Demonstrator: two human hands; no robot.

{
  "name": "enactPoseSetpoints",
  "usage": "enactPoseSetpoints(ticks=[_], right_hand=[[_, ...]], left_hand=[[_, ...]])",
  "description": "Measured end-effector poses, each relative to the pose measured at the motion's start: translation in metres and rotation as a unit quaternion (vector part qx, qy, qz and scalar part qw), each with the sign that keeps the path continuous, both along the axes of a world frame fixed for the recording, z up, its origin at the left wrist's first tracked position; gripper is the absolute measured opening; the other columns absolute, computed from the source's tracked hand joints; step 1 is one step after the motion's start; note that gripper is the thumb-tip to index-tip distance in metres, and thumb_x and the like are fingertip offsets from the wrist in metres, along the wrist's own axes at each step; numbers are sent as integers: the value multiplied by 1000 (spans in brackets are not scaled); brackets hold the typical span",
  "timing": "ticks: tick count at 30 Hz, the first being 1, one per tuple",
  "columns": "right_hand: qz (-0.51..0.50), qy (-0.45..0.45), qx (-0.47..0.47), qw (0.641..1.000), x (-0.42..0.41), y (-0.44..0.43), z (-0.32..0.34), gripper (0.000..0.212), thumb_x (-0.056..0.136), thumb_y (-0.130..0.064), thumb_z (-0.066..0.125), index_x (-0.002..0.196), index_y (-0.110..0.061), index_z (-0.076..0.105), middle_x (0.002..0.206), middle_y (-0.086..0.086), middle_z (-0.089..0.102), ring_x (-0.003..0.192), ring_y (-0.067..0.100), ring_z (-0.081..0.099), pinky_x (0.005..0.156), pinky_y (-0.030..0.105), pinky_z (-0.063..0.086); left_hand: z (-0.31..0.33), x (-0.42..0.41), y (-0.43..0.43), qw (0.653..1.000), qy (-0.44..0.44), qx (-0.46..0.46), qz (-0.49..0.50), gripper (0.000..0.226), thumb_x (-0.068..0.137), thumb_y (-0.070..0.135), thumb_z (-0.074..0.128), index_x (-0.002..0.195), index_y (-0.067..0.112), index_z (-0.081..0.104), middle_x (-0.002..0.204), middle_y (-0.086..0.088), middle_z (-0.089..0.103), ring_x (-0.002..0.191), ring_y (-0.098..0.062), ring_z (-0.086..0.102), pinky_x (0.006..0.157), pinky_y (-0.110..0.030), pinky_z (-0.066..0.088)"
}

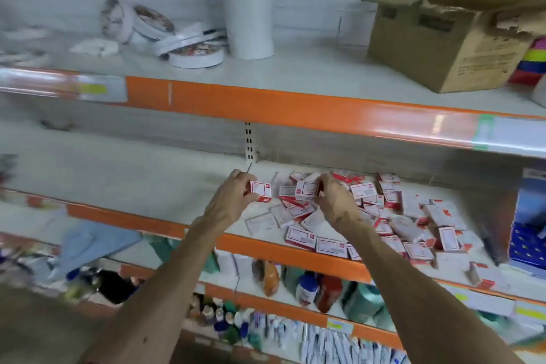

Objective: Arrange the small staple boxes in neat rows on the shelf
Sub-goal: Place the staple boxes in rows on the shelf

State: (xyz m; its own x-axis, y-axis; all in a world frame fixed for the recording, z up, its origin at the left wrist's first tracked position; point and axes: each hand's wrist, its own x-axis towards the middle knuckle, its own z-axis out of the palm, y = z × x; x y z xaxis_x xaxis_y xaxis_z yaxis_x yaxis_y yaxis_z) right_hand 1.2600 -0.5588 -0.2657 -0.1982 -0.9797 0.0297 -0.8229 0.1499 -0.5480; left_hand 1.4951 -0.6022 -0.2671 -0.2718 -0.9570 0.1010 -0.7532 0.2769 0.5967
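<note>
Head camera. The left hand was raised over the middle shelf and pinched one staple box between thumb and curled fingers. The box was white with red edges, its printed face turned toward the camera, and it was held above the shelf surface at the left margin of the pile.

The right hand was just beside it, with its fingers curled round a second staple box of the same type. This box was held directly over the left part of the pile. The two held boxes were near each other but not touching.

The pile of staple boxes lay loose on the right half of the middle shelf. The boxes were tilted, overlapping and facing different ways, and some reached the orange front edge. The left half of the shelf surface was bare white.

The upper shelf carried an open cardboard box at the right, a tall white roll at the centre, and several tape rolls beside it. Bottles stood on the shelf below.
</note>
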Motion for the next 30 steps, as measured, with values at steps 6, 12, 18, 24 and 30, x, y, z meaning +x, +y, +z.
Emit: enactPoseSetpoints(ticks=[6, 12, 18, 24, 30], right_hand=[[72, 41, -22, 996, 136, -6, 2, 32, 90, -13, 64, 120, -12, 51, 118, 12, 64, 106, 34, 62, 87, 42, 50], [139, 17, -37, 989, 270, -9, 2, 34, 89, -14, 65, 120, -17, 51, 119, 7, 62, 103, 30, 60, 80, 36, 47], [200, 12, -38, 979, 370, -17, 3, 35, 89, -22, 65, 122, -20, 51, 123, 3, 61, 108, 27, 60, 88, 36, 49], [236, 18, -32, 971, 445, -46, -7, 34, 91, -17, 61, 123, -20, 50, 125, 3, 60, 110, 26, 58, 89, 38, 49], [268, 0, -50, 962, 521, -107, -17, 34, 90, -16, 61, 122, -19, 50, 121, 3, 59, 112, 24, 54, 89, 40, 48]], left_hand=[[4, 137, 24, 998, 11, -5, 55, 35, 86, 13, 70, 120, 11, 60, 119, -5, 53, 105, -23, 62, 98, -41, 47], [4, 262, 45, 995, 8, -15, 103, 37, 87, 10, 69, 122, 8, 60, 119, -7, 53, 104, -22, 61, 98, -33, 46], [-3, 357, 58, 986, 37, -25, 160, 33, 86, 14, 69, 118, 11, 61, 115, -4, 53, 101, -17, 61, 92, -30, 47], [-18, 430, 57, 977, 35, -22, 209, 34, 88, 15, 67, 121, 9, 60, 117, -5, 53, 106, -20, 56, 93, -33, 44], [-18, 508, 10, 971, 33, -28, 236, 34, 87, 15, 66, 120, 9, 60, 117, -3, 54, 108, -22, 58, 94, -43, 47]])
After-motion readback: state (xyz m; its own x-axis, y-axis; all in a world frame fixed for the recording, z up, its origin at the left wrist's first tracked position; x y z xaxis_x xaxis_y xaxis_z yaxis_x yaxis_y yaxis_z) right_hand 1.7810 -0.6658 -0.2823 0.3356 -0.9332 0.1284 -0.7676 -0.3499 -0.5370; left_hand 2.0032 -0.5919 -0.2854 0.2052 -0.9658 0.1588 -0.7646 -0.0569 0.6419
